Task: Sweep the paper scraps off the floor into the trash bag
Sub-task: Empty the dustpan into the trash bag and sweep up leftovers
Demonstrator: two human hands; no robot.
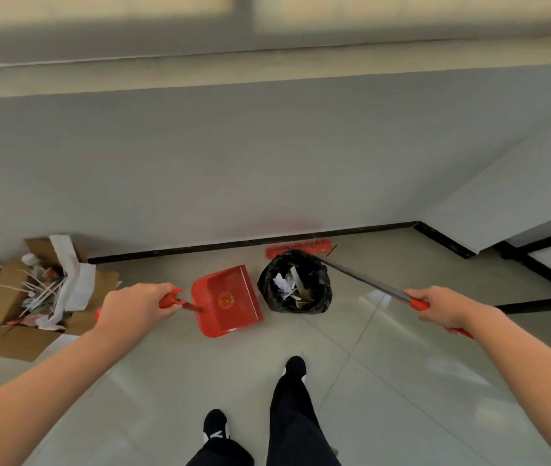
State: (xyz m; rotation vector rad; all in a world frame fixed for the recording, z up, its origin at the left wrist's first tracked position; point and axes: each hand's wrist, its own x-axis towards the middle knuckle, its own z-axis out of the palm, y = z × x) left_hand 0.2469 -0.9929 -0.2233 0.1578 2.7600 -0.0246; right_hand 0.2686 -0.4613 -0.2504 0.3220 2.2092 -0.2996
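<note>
Head view, looking down at the tiled floor (385, 381): your left hand (134, 309) is wrapped tight around the red handle of the dustpan (228, 299), left of centre. The pan itself sits just left of the black trash bag (296, 282), tipped with its open edge toward the upper part of the frame; whether it touches the floor, you can't tell from here. The pan looks bare inside, a round emblem showing on its base.

Over on the right, your right hand (443, 309) is closed around the red grip of the broom (361, 280). Its dark shaft runs up and left across the far rim of the bag, and the red broom head (297, 248) lies at the black baseboard (334, 235), right behind the bag.

The bag stands open in the middle of the frame, and there are the paper scraps (284, 284), white crumpled bits down inside it with other pale litter.

At the left edge, an open cardboard box (2, 297) holds white sticks and wrappers against the grey wall (267, 163). At the bottom, your two black shoes and dark trouser legs, the right foot (296, 366) stepped ahead of the left foot (215, 425).
</note>
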